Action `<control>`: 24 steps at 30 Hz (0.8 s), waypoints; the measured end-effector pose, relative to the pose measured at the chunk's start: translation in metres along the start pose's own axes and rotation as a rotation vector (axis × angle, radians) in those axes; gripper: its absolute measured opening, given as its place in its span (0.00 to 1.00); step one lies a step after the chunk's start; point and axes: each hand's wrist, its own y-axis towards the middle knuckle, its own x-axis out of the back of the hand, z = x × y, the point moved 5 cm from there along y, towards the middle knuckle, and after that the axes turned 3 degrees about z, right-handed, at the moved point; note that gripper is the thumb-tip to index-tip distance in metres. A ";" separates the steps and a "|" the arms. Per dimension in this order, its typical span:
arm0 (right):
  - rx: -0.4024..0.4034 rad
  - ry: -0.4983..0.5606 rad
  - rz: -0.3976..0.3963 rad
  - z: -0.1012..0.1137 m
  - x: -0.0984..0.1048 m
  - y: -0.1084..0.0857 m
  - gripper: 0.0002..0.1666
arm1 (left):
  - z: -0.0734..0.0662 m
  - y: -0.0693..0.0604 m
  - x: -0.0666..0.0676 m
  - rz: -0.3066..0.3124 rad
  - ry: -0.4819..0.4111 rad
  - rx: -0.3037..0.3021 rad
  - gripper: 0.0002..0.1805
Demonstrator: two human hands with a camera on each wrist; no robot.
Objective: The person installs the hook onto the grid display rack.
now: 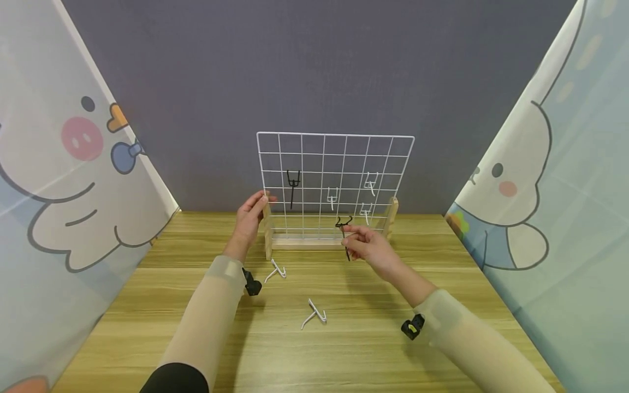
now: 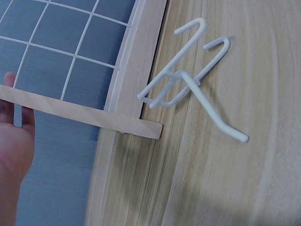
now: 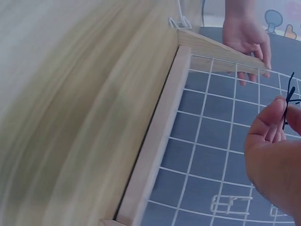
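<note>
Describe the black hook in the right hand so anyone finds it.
Find the white wire grid panel in its wooden stand. Low in front of it, slightly right of centre, the right hand pinches the black wire hook. Unlike the white hooks, it is black; unlike the other black hook, hanging on the panel's left side, it is held.
</note>
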 end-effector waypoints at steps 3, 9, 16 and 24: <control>0.014 -0.003 -0.006 0.009 0.000 0.001 0.30 | 0.000 0.000 -0.001 0.000 0.003 -0.001 0.09; 0.038 -0.005 -0.013 0.025 0.001 0.004 0.30 | 0.001 0.001 0.001 -0.012 -0.011 -0.002 0.09; 0.063 0.002 -0.035 0.043 0.003 0.009 0.29 | 0.002 0.002 0.002 -0.021 -0.009 0.013 0.10; 0.098 0.031 -0.060 0.059 0.004 0.016 0.29 | 0.001 0.001 0.002 -0.019 -0.013 0.003 0.11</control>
